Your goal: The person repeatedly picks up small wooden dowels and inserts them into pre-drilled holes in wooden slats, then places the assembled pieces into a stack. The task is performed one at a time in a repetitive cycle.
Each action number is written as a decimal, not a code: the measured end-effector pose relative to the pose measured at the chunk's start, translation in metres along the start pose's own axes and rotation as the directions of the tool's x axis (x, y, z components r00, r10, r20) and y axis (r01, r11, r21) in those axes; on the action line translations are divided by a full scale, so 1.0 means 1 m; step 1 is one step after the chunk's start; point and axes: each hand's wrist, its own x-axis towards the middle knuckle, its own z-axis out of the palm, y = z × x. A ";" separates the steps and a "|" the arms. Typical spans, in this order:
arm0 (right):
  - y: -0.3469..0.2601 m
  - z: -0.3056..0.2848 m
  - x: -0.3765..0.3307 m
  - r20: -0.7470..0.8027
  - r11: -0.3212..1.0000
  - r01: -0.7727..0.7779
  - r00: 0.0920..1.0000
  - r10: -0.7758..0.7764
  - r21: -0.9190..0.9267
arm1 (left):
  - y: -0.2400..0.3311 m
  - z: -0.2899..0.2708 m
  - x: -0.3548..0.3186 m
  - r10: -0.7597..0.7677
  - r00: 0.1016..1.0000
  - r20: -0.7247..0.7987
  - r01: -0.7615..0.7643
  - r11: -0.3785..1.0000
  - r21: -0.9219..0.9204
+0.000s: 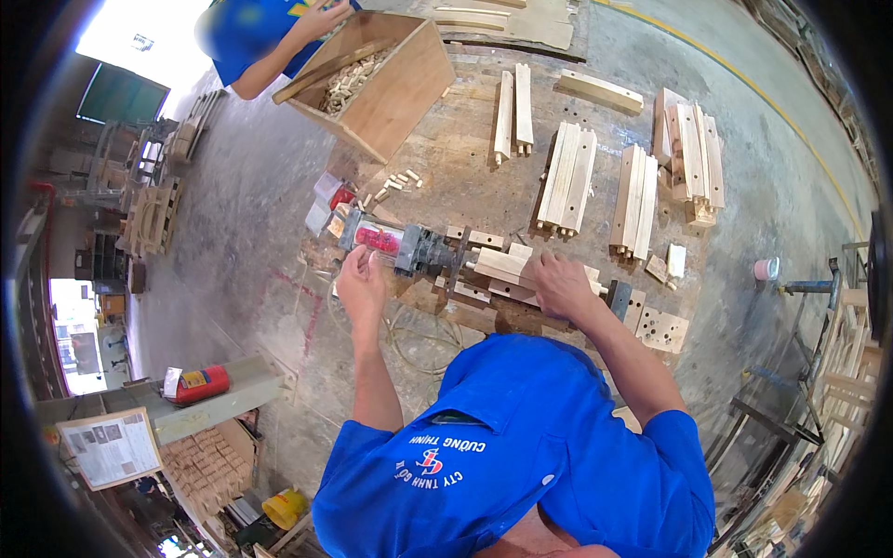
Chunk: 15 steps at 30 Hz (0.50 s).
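My blue work shirt point(521, 446) fills the bottom of the view, nearest of all, and both my bare forearms reach out from it over the worn wooden table point(465, 130). At the table's far left corner stands a big open plywood box point(391, 88) holding a heap of short wooden dowels, and another person in a blue shirt point(256, 33) leans an arm on its rim. To the right of the box lie several bundles of pale wooden slats point(567, 177), laid side by side in loose groups, well apart from my hands. In front of me sits a clamp-like jig with a dark body and a red part behind a clear cover point(395, 244); my left hand point(361, 284) rests curled against its near side, fingers bent, though I cannot tell whether it grips anything. My right hand point(561, 284) lies palm down, fingers closed over a short pale wooden block point(502, 265) that lies just beside the jig's right end. A few loose dowels point(400, 181) lie scattered between the box and the jig
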 end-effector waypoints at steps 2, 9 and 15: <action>0.001 0.010 0.004 -0.052 1.000 -0.008 0.999 0.007 -0.024 | -0.015 0.000 0.001 0.059 0.998 -0.016 -0.057 0.991 0.124; 0.014 0.009 -0.016 -0.002 0.986 -0.088 0.996 0.089 0.140 | -0.046 0.003 0.001 0.167 0.985 -0.035 -0.147 0.934 0.326; 0.003 0.023 -0.024 -0.049 0.988 -0.140 0.988 0.143 0.069 | -0.050 -0.012 0.010 0.034 0.999 -0.035 -0.023 0.964 0.265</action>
